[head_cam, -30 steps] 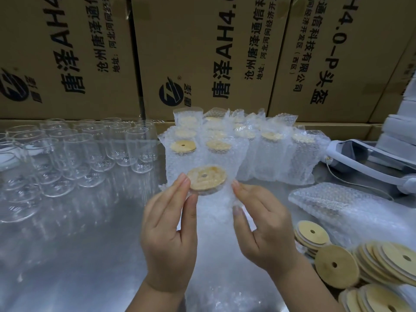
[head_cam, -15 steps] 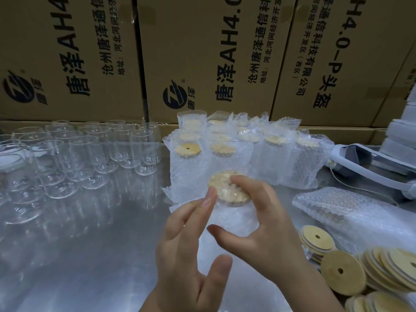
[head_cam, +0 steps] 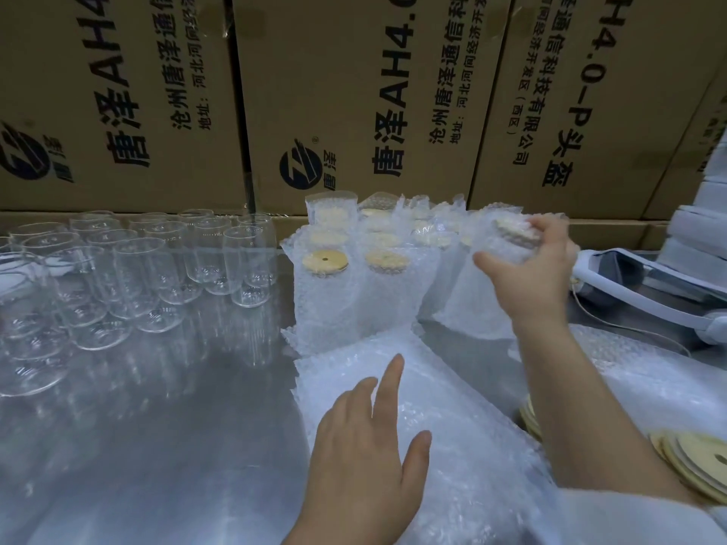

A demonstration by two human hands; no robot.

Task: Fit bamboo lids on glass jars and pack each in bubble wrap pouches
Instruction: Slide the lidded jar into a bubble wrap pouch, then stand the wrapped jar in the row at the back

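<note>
**Mia:** Where is the jar now?

**Ben:** The wrapped jar [head_cam: 497,251] is in the right hand [head_cam: 539,281], up at one o'clock on the table [head_cam: 157,446]. The fingers curl round its top, where the bamboo lid sits under the wrap.

**Mia:** Is it standing up?

**Ben:** Nearly. Its long side goes up and down, and it tips a little. The packed jars [head_cam: 334,300] stand at its nine o'clock, very close. I think it goes down at the right end of that bunch.

**Mia:** And the other hand?

**Ben:** The left hand [head_cam: 366,446] holds nothing, and its fingers are straight and spread. It is over the flat pouches [head_cam: 472,418]. I can't tell if it touches them.

**Mia:** Which hand is nearer the next jar?

**Ben:** The left one. The empty glass jars [head_cam: 157,269] are at its ten o'clock. The loose lids [head_cam: 696,458] are at its three o'clock, under the right arm.

**Mia:** What do the things feel like?

**Ben:** I think the glass is smooth, hard and slippy. The wrap looks soft and bumpy, so it may be squashy to grip. The lids are flat wooden circles, each with a small hole.
</note>
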